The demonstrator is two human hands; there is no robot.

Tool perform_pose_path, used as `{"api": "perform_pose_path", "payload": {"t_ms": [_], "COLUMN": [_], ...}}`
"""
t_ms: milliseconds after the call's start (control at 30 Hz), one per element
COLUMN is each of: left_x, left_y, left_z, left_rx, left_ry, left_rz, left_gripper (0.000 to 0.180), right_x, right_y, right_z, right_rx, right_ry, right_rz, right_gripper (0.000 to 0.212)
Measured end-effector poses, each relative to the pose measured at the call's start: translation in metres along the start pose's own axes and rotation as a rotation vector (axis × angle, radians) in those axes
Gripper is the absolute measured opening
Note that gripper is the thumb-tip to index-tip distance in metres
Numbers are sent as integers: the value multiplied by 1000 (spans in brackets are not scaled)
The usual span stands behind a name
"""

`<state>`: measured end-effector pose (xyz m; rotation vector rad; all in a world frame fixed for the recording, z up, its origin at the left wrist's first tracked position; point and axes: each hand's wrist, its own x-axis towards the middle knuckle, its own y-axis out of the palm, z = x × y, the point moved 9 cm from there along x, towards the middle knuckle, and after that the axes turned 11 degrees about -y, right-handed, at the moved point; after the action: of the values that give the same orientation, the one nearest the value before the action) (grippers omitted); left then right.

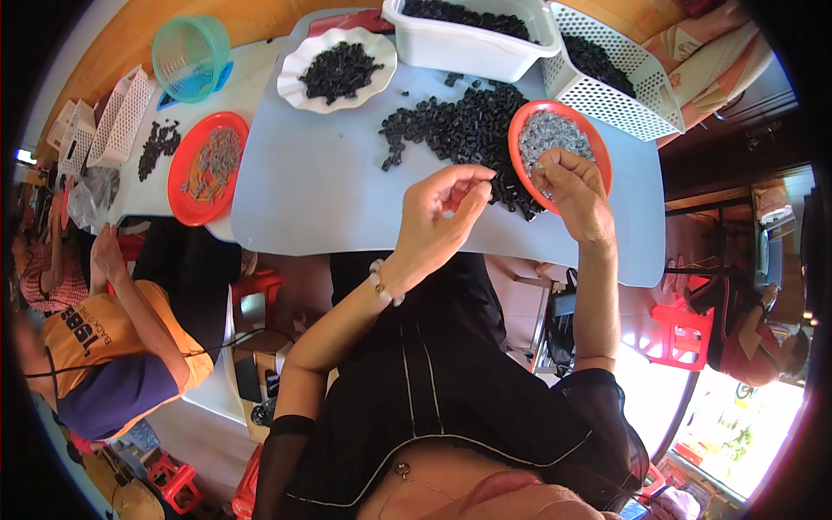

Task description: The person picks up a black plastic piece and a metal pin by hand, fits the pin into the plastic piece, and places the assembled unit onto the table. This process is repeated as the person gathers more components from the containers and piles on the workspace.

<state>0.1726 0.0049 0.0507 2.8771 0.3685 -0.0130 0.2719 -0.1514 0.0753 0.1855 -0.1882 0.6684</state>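
My left hand [442, 212] is above the table's near part, thumb and forefinger pinched at what looks like a small black plastic piece against the dark heap behind. My right hand [579, 198] is over the near edge of an orange-red plate [604, 143], its fingers closed together; whatever lies between them is too small to make out. On that plate is a pile of small, shiny, silvery-clear pieces [555, 134]. A loose heap of small black plastic pieces [451, 126] spreads over the table beside the plate, partly under it.
Farther back on the pale table [303, 191] stand a scalloped white dish [290, 82], a white tub [468, 54] and a perforated white basket [620, 108], all holding black pieces. To the left are another orange-red plate [178, 186] and a green basket [212, 43]. A co-worker [130, 347] sits at left.
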Motion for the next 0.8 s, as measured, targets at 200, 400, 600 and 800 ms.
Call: {"api": "perform_pose_path", "payload": {"t_ms": [200,400,600,800], "left_x": [51,58,46,48], "left_y": [52,96,115,125], "left_z": [8,-13,-46,-45], "left_rx": [-233,61,550,698], "left_ry": [-360,-57,467,545], "left_rz": [276,362,304,317], "left_gripper": [18,17,16,12], "right_x": [-7,-18,-25,-25], "right_y": [-27,-50,-66,-73], "right_z": [-3,-10,-11,-13], "right_rx": [126,255,173,86], "right_ry": [84,128,154,174], "right_rz": [-131,-152,-188,-177], "right_gripper": [22,24,24,24]}}
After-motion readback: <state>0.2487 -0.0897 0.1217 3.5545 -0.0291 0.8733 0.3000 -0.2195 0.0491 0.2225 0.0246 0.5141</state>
